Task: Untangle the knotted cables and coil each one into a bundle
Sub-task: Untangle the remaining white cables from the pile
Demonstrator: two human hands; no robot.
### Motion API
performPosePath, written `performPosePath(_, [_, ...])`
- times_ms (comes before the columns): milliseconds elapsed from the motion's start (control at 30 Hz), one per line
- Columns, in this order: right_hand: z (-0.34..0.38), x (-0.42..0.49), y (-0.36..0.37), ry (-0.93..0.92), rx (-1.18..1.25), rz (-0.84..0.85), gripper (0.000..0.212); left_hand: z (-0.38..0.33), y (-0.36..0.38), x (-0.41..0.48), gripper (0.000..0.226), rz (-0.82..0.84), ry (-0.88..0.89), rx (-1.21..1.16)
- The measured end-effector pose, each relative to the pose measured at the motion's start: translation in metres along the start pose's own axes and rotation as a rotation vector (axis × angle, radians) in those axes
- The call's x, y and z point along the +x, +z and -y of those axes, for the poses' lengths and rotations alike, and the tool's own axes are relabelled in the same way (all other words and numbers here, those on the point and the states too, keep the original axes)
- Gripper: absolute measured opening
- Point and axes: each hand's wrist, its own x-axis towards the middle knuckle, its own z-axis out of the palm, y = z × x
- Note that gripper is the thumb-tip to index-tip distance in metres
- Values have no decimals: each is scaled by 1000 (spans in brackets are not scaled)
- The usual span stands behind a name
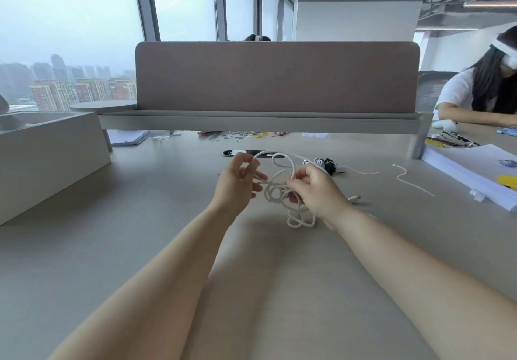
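pinching a tangled white cable (279, 191) above the desk (140, 219), the left hand (237, 183) and right hand (316, 189) each seemingly grip a strand.

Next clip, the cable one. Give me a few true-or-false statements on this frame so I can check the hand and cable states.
1. The left hand and the right hand both hold the white cable. True.
2. The white cable is already coiled into a neat bundle. False: it is a loose tangle of loops.
3. A black and white bundle lies on the desk beyond the right hand. True.
4. The left hand grips the thin white cord. False: it lies loose on the desk off to the right, and neither hand touches it.
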Motion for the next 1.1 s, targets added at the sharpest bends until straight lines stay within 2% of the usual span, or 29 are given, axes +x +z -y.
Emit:
performPosePath(100, [6, -2, 1, 43, 183, 63, 16, 0, 2, 1, 17, -34, -46, -14])
performPosePath(233, [10, -3, -4, 127, 442, 141, 13, 0, 1, 2, 15, -66, -50, -24])
performPosePath(333, [9, -3, -9, 162, 486, 235, 11, 1, 1, 3, 15, -73, -15, -5])
performPosePath(433, [7, -3, -8, 139, 412, 193, 6, 1, 0, 4, 13, -85, -6, -9])
performPosePath(567, [0, -1, -3, -48, -88, -52, 16, 1, -2, 3, 15, -78, -19, -11])
performPosePath(667, [1, -3, 0, -177, -280, -179, 24, 1, -1, 2, 12, -88, -19, 26])
performPosePath(733, [3, -4, 0, -159, -234, -148, 19, 2, 0, 3, 15, -98, 3, 95])
performPosePath(800, [7, -4, -1, -59, 5, -24, 15, 3, 1, 3, 18, -93, 34, 185])
performPosePath(867, [10, -3, -4, 57, 264, 67, 27, 3, 2, 2, 18, -86, 68, 251])
performPosePath(933, [12, -2, -6, 161, 392, 127, 45, 1, 3, 0, 21, -78, 108, 298])
performPosePath(967, [12, -2, -5, 196, 375, 126, 50, 0, 4, -2, 23, -70, 127, 311])
performPosePath(1100, [7, -4, 3, 230, 115, 117, 41, -2, 9, -5, 18, -14, 183, 405])
